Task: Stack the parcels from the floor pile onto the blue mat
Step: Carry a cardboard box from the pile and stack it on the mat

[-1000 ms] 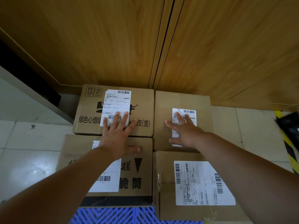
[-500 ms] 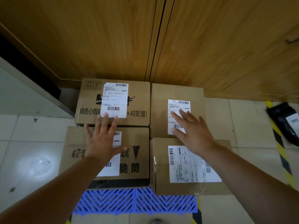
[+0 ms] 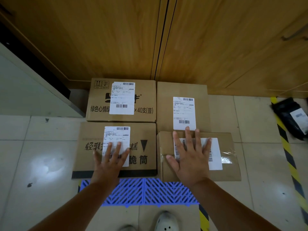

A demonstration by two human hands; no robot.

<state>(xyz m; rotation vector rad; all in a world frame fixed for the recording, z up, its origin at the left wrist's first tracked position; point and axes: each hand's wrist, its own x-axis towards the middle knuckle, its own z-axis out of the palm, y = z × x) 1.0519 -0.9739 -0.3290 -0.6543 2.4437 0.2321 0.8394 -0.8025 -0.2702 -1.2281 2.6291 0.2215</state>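
Several cardboard parcels sit in a two-by-two block on the blue mat (image 3: 150, 192), against the wooden wall. My left hand (image 3: 110, 162) is spread flat over the near left parcel (image 3: 143, 130), fingers on its white label. My right hand (image 3: 191, 157) is spread flat over the near right parcel (image 3: 233, 157) and covers part of its label. Behind them lie the far left parcel (image 3: 98, 99) with printed text and the far right parcel (image 3: 165, 105). Neither hand holds anything. A black bag parcel (image 3: 291, 117) lies on the floor at the right.
Wooden wall panels (image 3: 116, 39) stand right behind the boxes. A yellow and black hazard stripe (image 3: 290, 160) runs along the floor on the right. White floor tiles (image 3: 41, 155) surround the mat. My shoe (image 3: 166, 221) shows at the bottom edge.
Both hands have drawn back from the far parcels to the near ones. The view has pulled back, showing more of the blue mat and my shoe.
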